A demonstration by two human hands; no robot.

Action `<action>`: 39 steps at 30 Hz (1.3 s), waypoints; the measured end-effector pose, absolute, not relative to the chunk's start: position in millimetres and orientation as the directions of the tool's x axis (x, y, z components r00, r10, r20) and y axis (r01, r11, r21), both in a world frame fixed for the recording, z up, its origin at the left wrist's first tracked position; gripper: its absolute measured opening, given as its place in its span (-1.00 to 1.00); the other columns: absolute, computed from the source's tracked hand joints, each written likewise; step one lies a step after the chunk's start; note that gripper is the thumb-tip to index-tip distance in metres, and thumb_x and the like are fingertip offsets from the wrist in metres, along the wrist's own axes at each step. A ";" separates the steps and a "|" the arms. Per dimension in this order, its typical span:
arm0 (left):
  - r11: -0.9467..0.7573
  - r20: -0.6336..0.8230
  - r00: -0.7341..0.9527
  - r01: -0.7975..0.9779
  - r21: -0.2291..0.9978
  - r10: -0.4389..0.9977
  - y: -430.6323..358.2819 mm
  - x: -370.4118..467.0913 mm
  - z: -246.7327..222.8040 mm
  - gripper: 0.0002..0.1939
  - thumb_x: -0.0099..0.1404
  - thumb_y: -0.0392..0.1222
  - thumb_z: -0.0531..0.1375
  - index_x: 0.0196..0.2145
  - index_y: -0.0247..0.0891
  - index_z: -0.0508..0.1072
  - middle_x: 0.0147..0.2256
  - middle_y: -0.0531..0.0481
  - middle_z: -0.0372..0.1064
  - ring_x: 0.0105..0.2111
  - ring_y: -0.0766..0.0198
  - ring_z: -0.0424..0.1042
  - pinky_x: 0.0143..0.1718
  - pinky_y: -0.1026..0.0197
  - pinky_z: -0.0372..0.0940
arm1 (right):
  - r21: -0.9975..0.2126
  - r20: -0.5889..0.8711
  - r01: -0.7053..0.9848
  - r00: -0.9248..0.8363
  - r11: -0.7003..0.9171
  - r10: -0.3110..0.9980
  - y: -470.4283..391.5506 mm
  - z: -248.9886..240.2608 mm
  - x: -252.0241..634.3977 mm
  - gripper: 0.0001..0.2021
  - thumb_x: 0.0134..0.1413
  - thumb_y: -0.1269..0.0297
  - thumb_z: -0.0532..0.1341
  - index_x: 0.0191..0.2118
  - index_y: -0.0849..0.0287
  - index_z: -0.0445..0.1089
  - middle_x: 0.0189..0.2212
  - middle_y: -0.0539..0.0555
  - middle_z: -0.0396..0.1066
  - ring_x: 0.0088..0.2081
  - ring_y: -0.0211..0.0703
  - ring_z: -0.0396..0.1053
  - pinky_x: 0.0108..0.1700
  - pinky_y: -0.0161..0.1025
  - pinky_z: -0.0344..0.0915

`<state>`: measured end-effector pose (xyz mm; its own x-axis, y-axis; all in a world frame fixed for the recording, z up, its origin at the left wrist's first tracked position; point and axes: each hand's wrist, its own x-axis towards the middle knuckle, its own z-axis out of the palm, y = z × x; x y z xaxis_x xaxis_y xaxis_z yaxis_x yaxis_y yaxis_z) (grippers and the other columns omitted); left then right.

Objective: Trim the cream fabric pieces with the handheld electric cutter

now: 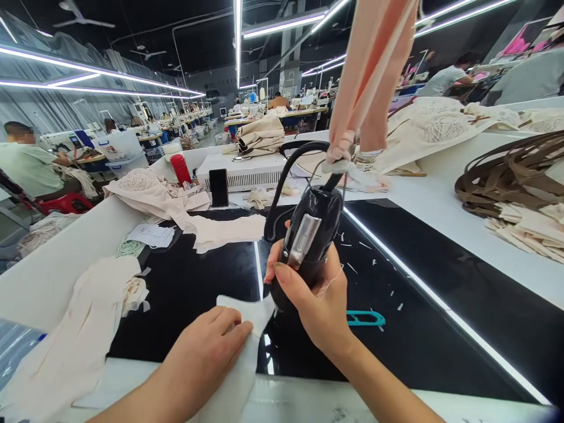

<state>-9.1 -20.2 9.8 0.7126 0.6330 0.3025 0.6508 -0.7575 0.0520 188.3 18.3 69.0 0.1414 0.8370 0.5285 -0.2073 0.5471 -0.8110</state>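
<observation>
My right hand (pixel 315 294) is wrapped round a black corded hand-held electric trimmer (pixel 308 229) with a silver lever, its lower end tilted toward the glossy black board. The trimmer hangs from a knotted pink cloth strap (pixel 365 76), and a loose white thread lies across my fingers. Just left of the tool, my left hand (pixel 211 346) presses and grips a pale cream fabric piece (pixel 247 311), fingers together. One corner of that fabric meets the trimmer's lower end; the cutting part itself is hidden. The fabric runs down over the board's near edge.
Cream garment pieces (pixel 229 232) lie at the back of the black board (pixel 185 299). A teal plastic tool (pixel 365 318) and white scraps are right of my hand. Behind stand a phone (pixel 218 187) and red bottle (pixel 180 169). Brown straps (pixel 506 170) are piled right. Other people sit farther off.
</observation>
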 end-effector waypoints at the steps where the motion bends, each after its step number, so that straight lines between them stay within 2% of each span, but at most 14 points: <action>1: -0.773 0.302 0.727 0.632 0.058 0.617 -17.0 -10.2 9.9 -0.69 0.42 -0.50 0.09 0.02 -0.25 0.43 -0.12 -0.08 0.49 -0.18 0.13 0.53 -0.12 0.07 0.53 | -0.810 0.531 -0.203 0.141 0.549 0.836 18.2 70.7 188.8 -0.77 0.12 0.25 0.39 -0.24 0.04 0.29 -0.44 -0.11 0.43 -0.52 -0.30 0.37 -0.45 -0.31 0.37; 3: -0.822 0.302 0.774 0.566 0.067 0.557 -8.0 -14.8 10.9 -0.60 0.40 -0.58 0.04 0.04 -0.21 0.43 -0.02 -0.05 0.50 -0.03 0.14 0.53 0.10 0.02 0.46 | -0.806 0.536 -0.203 0.150 0.556 0.831 17.5 72.9 190.3 -0.79 0.14 0.25 0.38 -0.24 0.04 0.31 -0.43 -0.10 0.44 -0.52 -0.30 0.37 -0.45 -0.31 0.38; 5: -0.871 0.310 0.820 0.485 0.070 0.482 1.4 -20.9 12.1 -0.59 0.43 -0.58 0.03 0.04 -0.18 0.43 0.03 0.00 0.52 0.09 0.16 0.50 0.26 -0.01 0.35 | -0.804 0.535 -0.205 0.160 0.558 0.830 16.4 72.8 191.9 -0.81 0.15 0.24 0.37 -0.23 0.03 0.33 -0.42 -0.10 0.45 -0.51 -0.30 0.38 -0.46 -0.32 0.39; 9: -0.911 0.351 0.842 0.399 0.104 0.409 12.2 -29.4 14.8 -0.69 0.51 -0.47 0.05 0.03 -0.18 0.46 0.06 0.03 0.54 0.14 0.18 0.49 0.32 0.05 0.28 | -0.812 0.514 -0.219 0.171 0.541 0.840 13.3 68.4 194.0 -0.80 0.16 0.22 0.38 -0.19 0.02 0.35 -0.42 -0.07 0.47 -0.53 -0.29 0.38 -0.48 -0.32 0.40; 13: -0.863 0.372 0.781 0.479 0.159 0.501 17.1 -23.3 19.9 -0.71 0.51 -0.44 0.04 0.04 -0.26 0.48 0.01 -0.09 0.54 0.02 0.18 0.54 0.14 0.14 0.44 | -0.808 0.509 -0.244 0.167 0.536 0.844 10.0 64.1 194.7 -0.76 0.14 0.19 0.41 -0.14 0.01 0.37 -0.41 -0.05 0.47 -0.51 -0.26 0.42 -0.47 -0.29 0.43; 16: -0.830 0.369 0.745 0.525 0.188 0.555 26.4 -11.5 19.9 -0.72 0.51 -0.43 0.05 0.01 -0.27 0.49 -0.03 -0.11 0.53 -0.02 0.19 0.54 0.03 0.20 0.48 | -0.813 0.502 -0.256 0.147 0.523 0.852 7.4 60.6 197.0 -0.70 0.16 0.20 0.41 -0.03 -0.02 0.38 -0.37 -0.03 0.48 -0.49 -0.24 0.45 -0.45 -0.28 0.46; 19: -0.827 0.338 0.756 0.538 0.164 0.560 38.8 -1.5 14.0 -0.77 0.50 -0.43 0.09 -0.03 -0.28 0.50 -0.03 -0.10 0.52 -0.02 0.19 0.53 0.03 0.21 0.48 | -0.814 0.509 -0.255 0.117 0.521 0.853 4.4 57.2 202.0 -0.65 0.19 0.20 0.40 0.06 -0.05 0.38 -0.35 -0.02 0.49 -0.46 -0.23 0.47 -0.44 -0.29 0.47; 26: -0.839 0.327 0.777 0.531 0.119 0.538 48.5 -2.1 1.8 -0.81 0.48 -0.44 0.13 -0.10 -0.31 0.53 -0.06 -0.08 0.52 -0.08 0.21 0.55 -0.07 0.23 0.51 | -0.831 0.502 -0.207 0.119 0.516 0.857 -6.8 53.5 215.4 -0.66 0.22 0.14 0.39 0.07 -0.05 0.40 -0.37 0.00 0.48 -0.45 -0.19 0.47 -0.39 -0.21 0.51; 33: -0.857 0.360 0.784 0.503 0.111 0.506 42.6 -10.1 0.7 -0.77 0.52 -0.42 0.08 -0.02 -0.33 0.51 0.00 -0.15 0.53 -0.03 0.18 0.57 -0.02 0.20 0.52 | -0.844 0.486 -0.176 0.152 0.507 0.861 -9.9 55.7 218.5 -0.66 0.19 0.08 0.40 0.03 -0.05 0.41 -0.40 0.00 0.46 -0.46 -0.15 0.44 -0.40 -0.15 0.51; 39: -0.860 0.405 0.772 0.505 0.077 0.489 41.2 -9.7 -7.7 -0.78 0.49 -0.42 0.12 0.01 -0.33 0.50 0.05 -0.16 0.52 -0.01 0.13 0.58 -0.02 0.18 0.53 | -0.854 0.453 -0.202 0.166 0.480 0.876 -5.4 65.9 214.3 -0.63 0.13 0.07 0.43 0.01 -0.07 0.42 -0.42 -0.02 0.44 -0.47 -0.15 0.41 -0.43 -0.15 0.49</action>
